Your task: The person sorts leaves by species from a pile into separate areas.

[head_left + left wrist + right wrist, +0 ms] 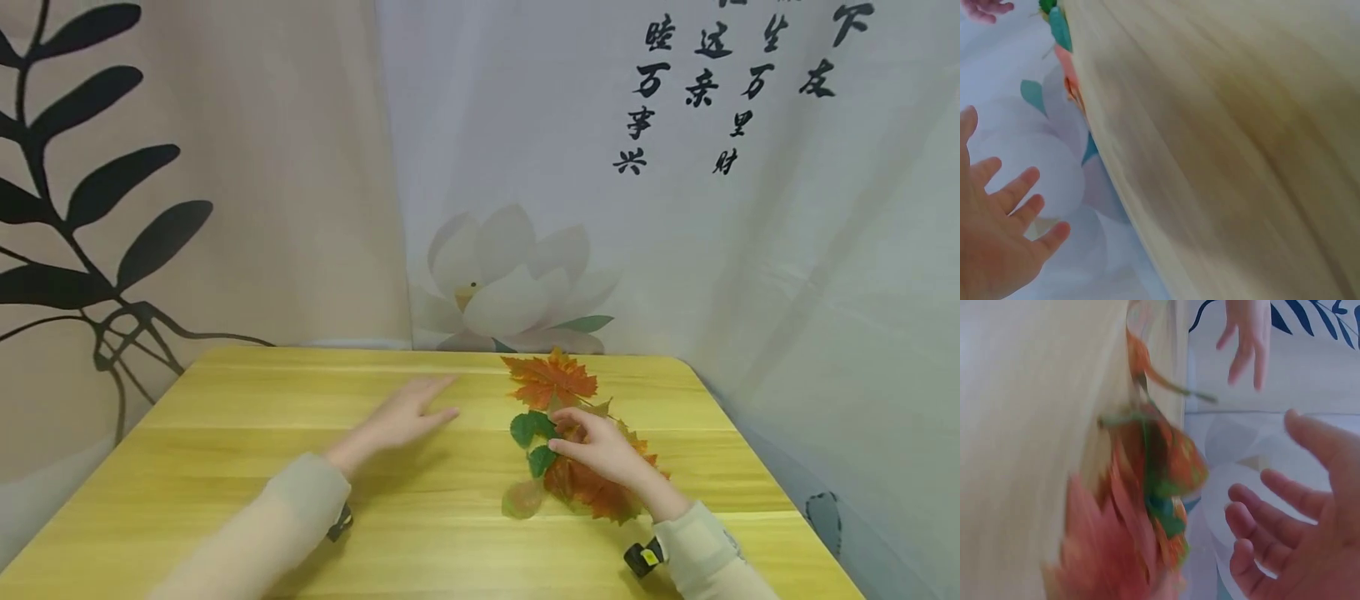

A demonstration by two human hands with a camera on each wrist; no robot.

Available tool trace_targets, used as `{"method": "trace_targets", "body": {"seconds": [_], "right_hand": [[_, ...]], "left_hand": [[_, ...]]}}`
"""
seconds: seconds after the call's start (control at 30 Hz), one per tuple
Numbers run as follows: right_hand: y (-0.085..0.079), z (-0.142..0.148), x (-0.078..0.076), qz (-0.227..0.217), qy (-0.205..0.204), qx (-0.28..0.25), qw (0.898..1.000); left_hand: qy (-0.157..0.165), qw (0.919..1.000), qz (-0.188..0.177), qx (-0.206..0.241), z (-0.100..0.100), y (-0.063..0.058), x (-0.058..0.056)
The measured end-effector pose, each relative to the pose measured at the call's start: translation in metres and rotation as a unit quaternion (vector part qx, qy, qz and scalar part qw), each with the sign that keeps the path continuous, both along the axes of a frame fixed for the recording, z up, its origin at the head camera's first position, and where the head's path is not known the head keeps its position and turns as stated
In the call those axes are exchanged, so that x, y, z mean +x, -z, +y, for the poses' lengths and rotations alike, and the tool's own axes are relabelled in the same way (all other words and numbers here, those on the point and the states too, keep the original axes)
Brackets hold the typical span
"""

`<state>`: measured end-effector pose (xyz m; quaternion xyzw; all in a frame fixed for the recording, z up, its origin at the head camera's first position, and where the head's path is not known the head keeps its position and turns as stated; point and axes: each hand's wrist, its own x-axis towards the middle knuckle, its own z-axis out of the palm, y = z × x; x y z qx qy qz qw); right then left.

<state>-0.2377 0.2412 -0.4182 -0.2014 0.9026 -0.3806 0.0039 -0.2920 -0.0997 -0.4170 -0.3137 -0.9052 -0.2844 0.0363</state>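
My left hand (397, 419) hovers over the middle of the table, fingers spread and holding nothing; the left wrist view shows its palm and fingers (1019, 190) apart. Over a cluster of artificial leaves at the right is my right hand (603, 450). Its fingers are loosely bent with a gap to the thumb, and the right wrist view shows nothing gripped. Beneath and behind it lie orange-red maple leaves (600, 492), partly hidden by the hand. Green leaves (522, 430) sit just left of its fingertips, a pale round leaf (522, 500) nearer me. Another orange maple leaf (551, 382) lies farther back.
The yellow wood-grain table (225, 425) ends at a back edge against a hanging cloth (300, 167) printed with a lotus, dark leaves and characters. A dark wrist camera (643, 557) sits under the right sleeve, another (341, 523) under the left.
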Motion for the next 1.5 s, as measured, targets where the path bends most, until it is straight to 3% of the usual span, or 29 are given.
{"method": "trace_targets", "body": {"seconds": [0.17,0.4,0.7,0.9,1.2,1.5], "right_hand": [[0.009,-0.013,-0.001,-0.012,0.025,0.004,1.0],[0.02,-0.018,0.0,-0.019,0.063,0.044,0.997],[0.024,-0.018,-0.002,-0.026,0.079,0.051,0.995],[0.026,-0.019,-0.002,-0.021,0.082,0.057,0.995],[0.031,-0.022,-0.001,-0.028,0.067,0.067,0.995],[0.031,-0.02,-0.006,-0.03,0.075,0.093,0.992]], "left_hand": [[-0.004,0.9968,-0.057,0.056,0.025,-0.001,-0.008],[-0.007,0.9822,-0.142,0.123,0.057,0.01,-0.021],[-0.064,0.9702,-0.183,0.146,0.091,0.014,-0.023],[-0.071,0.9772,-0.164,0.115,0.107,0.024,-0.024],[-0.09,0.9894,-0.112,0.022,0.116,0.031,-0.017],[-0.119,0.9849,-0.094,-0.083,0.132,0.028,-0.018]]}}
